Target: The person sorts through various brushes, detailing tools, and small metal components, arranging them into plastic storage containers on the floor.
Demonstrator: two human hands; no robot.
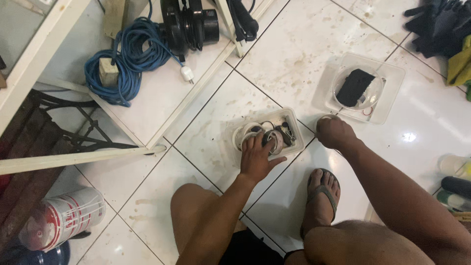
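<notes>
Reaching into small plastic box (289, 118) at frame centre | left hand (256, 158) fingers spread on white spool (245, 135), not clenched | right hand (333, 131) clenched, fisted on tile just right | risk: box may slide on smooth tile, spilling parts

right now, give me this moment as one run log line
left hand: reaching into white box of small parts | right hand: closed on floor beside box | clear tray: holds black pouch

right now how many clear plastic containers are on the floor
2: one small container of reels and wires under the left hand, one container holding a black object beyond the right hand. Others may lie out of view.
</notes>
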